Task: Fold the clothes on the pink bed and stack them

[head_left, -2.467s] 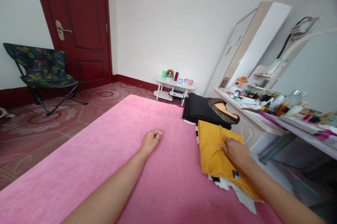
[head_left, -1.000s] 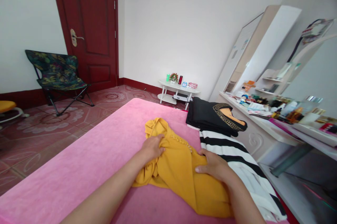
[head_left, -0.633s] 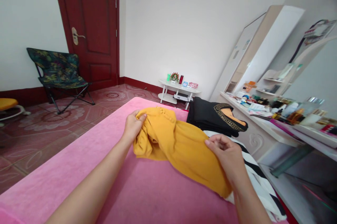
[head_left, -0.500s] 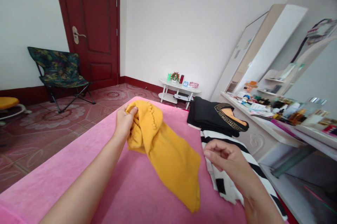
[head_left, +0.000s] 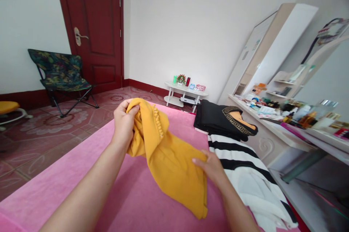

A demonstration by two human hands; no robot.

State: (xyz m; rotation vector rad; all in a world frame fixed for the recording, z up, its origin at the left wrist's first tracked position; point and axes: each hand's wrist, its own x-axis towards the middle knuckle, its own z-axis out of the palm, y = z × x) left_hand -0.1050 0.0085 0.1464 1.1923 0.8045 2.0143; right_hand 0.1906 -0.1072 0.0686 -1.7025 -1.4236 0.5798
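A mustard-yellow garment with a row of small round buttons hangs above the pink bed cover. My left hand grips its bunched top edge and holds it lifted. My right hand pinches the garment's right edge lower down. Its lower hem drapes onto the bed. Beside my right hand lies a black-and-white striped garment, and beyond that a folded black garment with gold patterned trim.
A dressing table crowded with bottles and cosmetics runs along the right, with a mirror above. A small white side table stands by the far wall. A folding chair and a dark red door are at the left.
The yellow garment came off the pile at the right to the middle of the bed. My left hand raised its top edge; my right hand let go briefly, then took its right edge again.
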